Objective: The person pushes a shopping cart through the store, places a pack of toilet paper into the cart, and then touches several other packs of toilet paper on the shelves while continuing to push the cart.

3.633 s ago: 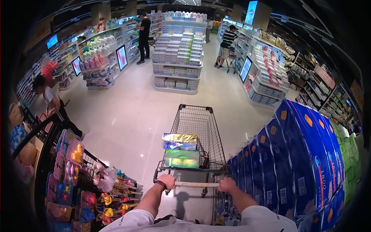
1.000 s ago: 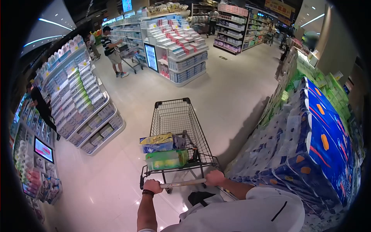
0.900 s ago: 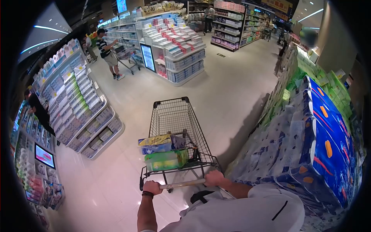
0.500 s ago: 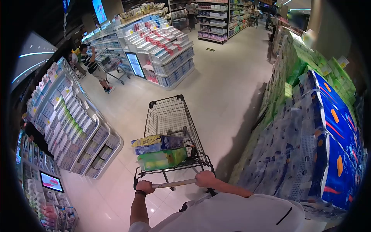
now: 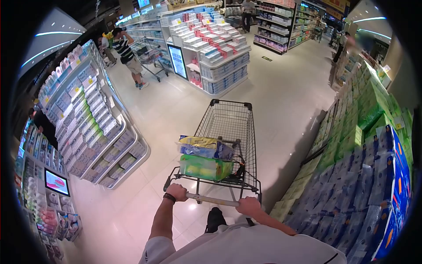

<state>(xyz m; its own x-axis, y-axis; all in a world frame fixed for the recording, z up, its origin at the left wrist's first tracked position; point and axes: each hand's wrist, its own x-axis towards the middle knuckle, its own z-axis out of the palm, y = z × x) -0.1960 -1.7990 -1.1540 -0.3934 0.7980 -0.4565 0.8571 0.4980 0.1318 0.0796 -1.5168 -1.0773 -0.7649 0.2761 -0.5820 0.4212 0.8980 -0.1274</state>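
Both of my hands grip the pale handle bar (image 5: 211,200) of a black wire shopping cart (image 5: 224,115). My left hand (image 5: 176,192) is wrapped round the bar's left end, with a dark band on the wrist. Near the right end, my right hand (image 5: 249,206) is closed on the same bar. Close to the handle, a green plastic-wrapped pack (image 5: 205,168) lies in the cart. Just beyond it lies a yellow and blue-purple pack (image 5: 205,146). The far part of the basket shows bare wire.
On the right rises a long stack of blue and green wrapped packs (image 5: 351,189). A tiered shelf of boxes (image 5: 94,127) stands left, and a box display (image 5: 220,48) ahead. A person in a striped shirt (image 5: 127,55) stands near another cart (image 5: 149,55). More people are farther back.
The view has turned left, so the cart and ahead display sit farther right in it. The cart and I have moved along the aisle. Both hands keep their hold on the handle.
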